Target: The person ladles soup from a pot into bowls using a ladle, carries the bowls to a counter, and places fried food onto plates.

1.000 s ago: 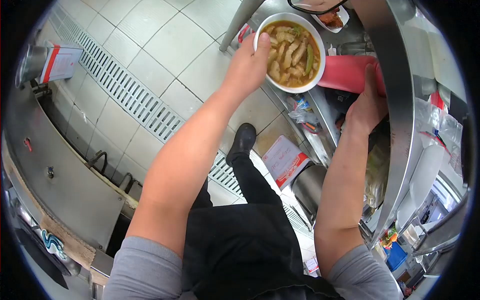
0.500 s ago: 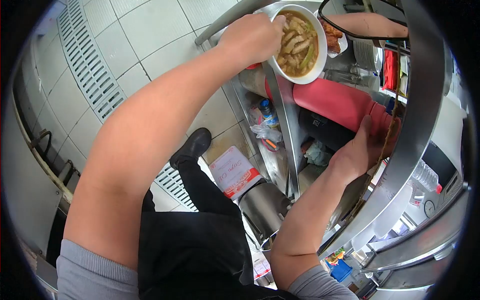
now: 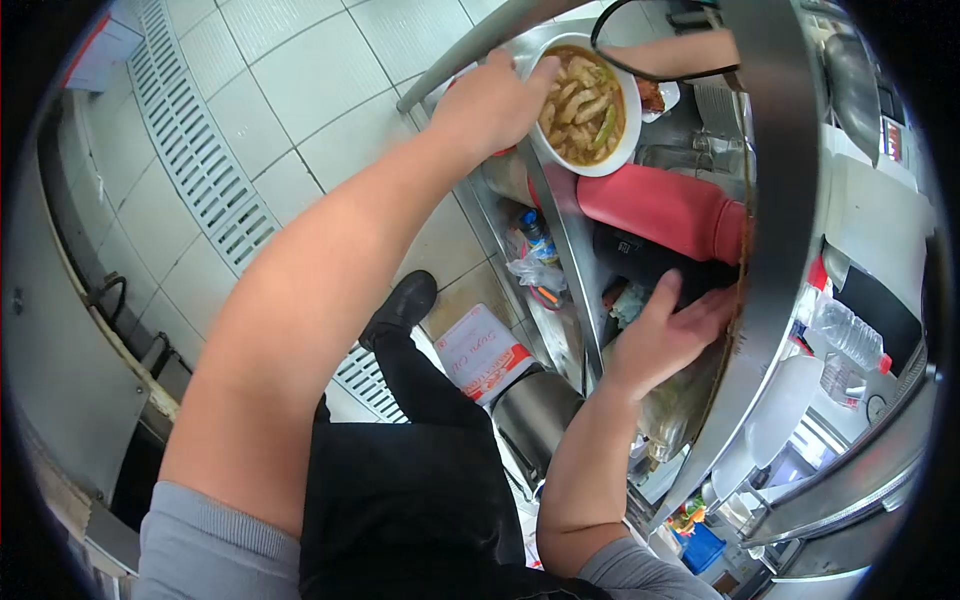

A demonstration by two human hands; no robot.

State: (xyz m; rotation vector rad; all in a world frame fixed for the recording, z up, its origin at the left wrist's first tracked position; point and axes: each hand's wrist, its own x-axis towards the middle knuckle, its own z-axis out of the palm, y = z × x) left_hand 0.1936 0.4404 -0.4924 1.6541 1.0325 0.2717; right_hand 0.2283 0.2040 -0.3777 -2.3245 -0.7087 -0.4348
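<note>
the left hand [image 3: 495,110] is curled on the rim of a white bowl [image 3: 632,115] of stew, thumb at the inner lip; the bowl sits over the far left corner of the metal shelf [image 3: 568,225], though whether it rests there i cannot tell. so full a bowl wants a level grip, thumb clear of the broth. beside it lies a red bottle [image 3: 655,205], best kept from nudging the bowl. the right hand [image 3: 670,335] is open, nothing seen in it, near a black object [image 3: 640,255] toward the shelf's right edge; slow fingers suit that crowding.
</note>
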